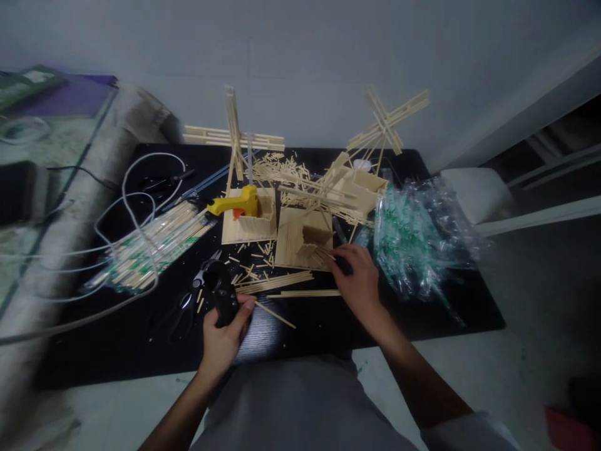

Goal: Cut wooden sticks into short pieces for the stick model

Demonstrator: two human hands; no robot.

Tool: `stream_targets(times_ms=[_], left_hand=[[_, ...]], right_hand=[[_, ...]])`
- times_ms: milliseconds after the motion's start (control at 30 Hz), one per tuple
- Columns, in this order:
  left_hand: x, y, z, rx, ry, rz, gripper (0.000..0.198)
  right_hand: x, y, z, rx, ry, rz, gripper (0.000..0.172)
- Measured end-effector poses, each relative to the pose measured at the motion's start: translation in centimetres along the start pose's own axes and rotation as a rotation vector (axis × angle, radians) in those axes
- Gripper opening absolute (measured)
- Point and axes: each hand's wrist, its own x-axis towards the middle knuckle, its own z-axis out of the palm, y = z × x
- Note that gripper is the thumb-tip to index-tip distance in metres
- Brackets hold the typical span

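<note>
My left hand (223, 335) is closed around a black hand tool (223, 291) with a rounded head, whose exact kind I cannot make out. A thin wooden stick (277, 314) juts out to the right from the same fingers. My right hand (357, 279) pinches thin wooden sticks (322, 252) at the corner of a small stick-built box (315, 237). That box stands on a square wooden base (290, 241). Loose sticks (282, 283) lie on the black table (282, 341) between my hands.
A yellow glue gun (235, 203) rests on another stick-built base. Pinwheel-shaped stick frames (235, 134) stand behind. Pliers (190, 297) and packed sticks (154, 244) lie left, with a white cable (141, 232) across them. Crumpled plastic wrappers (417, 232) cover the right side.
</note>
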Motion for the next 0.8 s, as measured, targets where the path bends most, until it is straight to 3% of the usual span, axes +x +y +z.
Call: stream_targets(times_ms=[200,367,467,667,800], left_hand=[[0.4,0.5,0.5,-0.159,-0.005,0.022,0.031],[0.3,1.1,0.5,-0.24,0.009,0.023,0.026],[0.5,1.6,0.4,-0.291,0.018,-0.003,0.023],[1.0,2.2,0.4,-0.356,0.057,-0.041,0.025],[1.0,2.3,0.7,-0.344,0.07,-0.026,0.026]], right_hand=[[-3.4,-2.4,1.3,0.159,-0.499,-0.191,0.01],[-4.1,-3.1,2.1,0.099,-0.619,-0.172,0.019],[-3.5,-3.6,1.3,0.282,-0.682,-0.082,0.025],[-2.5,-3.8,0.3,0.612,-0.898,0.309,0.043],[-2.6,-3.3,0.8,0.732,-0.979,0.385,0.049]])
